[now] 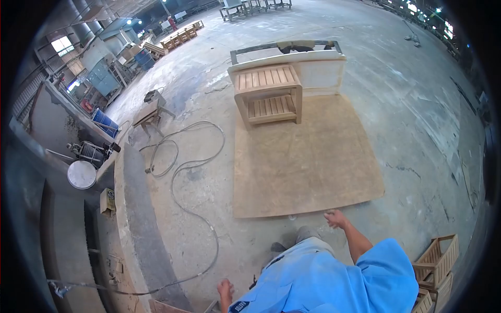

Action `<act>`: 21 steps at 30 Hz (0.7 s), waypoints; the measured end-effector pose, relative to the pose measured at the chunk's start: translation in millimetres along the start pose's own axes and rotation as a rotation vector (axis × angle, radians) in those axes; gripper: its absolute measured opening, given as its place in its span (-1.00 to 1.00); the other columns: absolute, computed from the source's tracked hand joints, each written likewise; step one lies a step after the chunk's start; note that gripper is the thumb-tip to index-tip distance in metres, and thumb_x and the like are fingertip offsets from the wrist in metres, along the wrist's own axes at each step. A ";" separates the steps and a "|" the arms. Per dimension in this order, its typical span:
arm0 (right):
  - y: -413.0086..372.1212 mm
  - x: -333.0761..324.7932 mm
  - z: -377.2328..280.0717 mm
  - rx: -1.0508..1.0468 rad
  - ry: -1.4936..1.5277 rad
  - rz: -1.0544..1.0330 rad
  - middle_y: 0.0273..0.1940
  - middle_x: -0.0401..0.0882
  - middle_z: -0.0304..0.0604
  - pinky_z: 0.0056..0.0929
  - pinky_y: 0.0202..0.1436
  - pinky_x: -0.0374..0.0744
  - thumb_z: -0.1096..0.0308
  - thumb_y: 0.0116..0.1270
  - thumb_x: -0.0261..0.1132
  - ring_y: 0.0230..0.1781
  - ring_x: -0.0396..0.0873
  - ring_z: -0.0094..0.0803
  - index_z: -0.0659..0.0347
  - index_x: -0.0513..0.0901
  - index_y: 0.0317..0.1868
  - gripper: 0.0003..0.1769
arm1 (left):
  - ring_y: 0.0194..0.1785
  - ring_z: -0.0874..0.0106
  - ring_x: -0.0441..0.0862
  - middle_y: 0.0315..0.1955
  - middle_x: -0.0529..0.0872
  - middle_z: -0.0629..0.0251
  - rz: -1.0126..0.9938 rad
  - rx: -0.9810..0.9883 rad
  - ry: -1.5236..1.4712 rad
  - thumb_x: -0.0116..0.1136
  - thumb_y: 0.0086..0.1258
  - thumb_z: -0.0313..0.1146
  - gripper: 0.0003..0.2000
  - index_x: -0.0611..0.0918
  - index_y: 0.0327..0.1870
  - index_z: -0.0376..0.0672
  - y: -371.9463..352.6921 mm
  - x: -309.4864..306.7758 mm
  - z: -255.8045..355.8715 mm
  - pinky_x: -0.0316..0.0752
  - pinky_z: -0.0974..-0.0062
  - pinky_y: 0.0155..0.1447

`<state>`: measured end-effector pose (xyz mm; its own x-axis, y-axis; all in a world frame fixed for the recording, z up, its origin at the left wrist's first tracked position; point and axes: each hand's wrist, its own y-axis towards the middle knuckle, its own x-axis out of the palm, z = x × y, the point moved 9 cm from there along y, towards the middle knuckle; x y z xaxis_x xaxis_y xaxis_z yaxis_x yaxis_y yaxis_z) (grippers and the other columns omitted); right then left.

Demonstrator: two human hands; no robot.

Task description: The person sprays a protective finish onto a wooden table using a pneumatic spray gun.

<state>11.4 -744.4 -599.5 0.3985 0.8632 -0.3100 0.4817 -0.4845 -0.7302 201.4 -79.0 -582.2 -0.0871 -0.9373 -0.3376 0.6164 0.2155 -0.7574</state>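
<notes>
My right hand (335,219) hangs just beyond the near right edge of a brown board (308,172) on the floor. Its fingers are loosely bent and apart, and I see nothing in them. Low in the view, my left hand (225,289) is beside my body, fingers half curled, with no object visible in it. At the far end of the board stands a slatted wooden stool (269,94) with a lower shelf. Behind the stool, a pale upright panel (321,73) has a dark frame along its top, with dark cloth-like material draped there.
A long hose (180,201) snakes over the floor to my left. Beyond it stand a small wooden bench (151,116) and a low concrete ledge (128,208) with a white round lid (82,175). Slatted wooden pieces (437,261) are stacked at the lower right.
</notes>
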 end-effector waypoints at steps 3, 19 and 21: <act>34.4 -4.6 20.6 0.184 0.071 0.013 -0.24 0.68 0.06 -0.13 -0.36 0.70 -0.05 0.34 0.29 -0.39 0.69 -0.17 0.25 0.55 0.21 -0.38 | -0.13 0.37 0.65 -0.11 0.66 0.28 0.055 0.233 -0.017 0.11 0.40 -0.21 -0.62 0.52 0.17 -0.18 -17.1 12.9 137.9 0.47 0.44 -0.25; 463.7 -98.3 -426.7 -0.197 0.965 0.229 -0.26 0.60 -0.20 -0.27 -0.37 0.62 -0.14 0.32 0.35 -0.30 0.61 -0.34 0.05 0.57 0.06 -0.49 | 0.03 0.34 0.54 0.05 0.57 0.17 0.141 -0.242 0.379 0.07 0.45 -0.12 -0.51 0.44 0.33 -0.13 -46.2 98.5 116.8 0.41 0.35 -0.02; 507.2 -101.0 -491.2 -0.309 1.070 0.189 -0.26 0.59 -0.24 -0.31 -0.36 0.61 -0.16 0.29 0.38 -0.31 0.58 -0.42 0.03 0.57 0.00 -0.51 | 0.07 0.33 0.50 0.09 0.54 0.18 0.166 -0.259 0.382 0.05 0.46 -0.11 -0.51 0.43 0.35 -0.11 -56.5 110.7 130.1 0.39 0.33 0.02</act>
<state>598.8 -1146.9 -639.5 0.8775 0.2793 0.3900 0.4563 -0.7366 -0.4992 258.7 -230.6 -504.1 -0.3151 -0.7272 -0.6099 0.4357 0.4600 -0.7737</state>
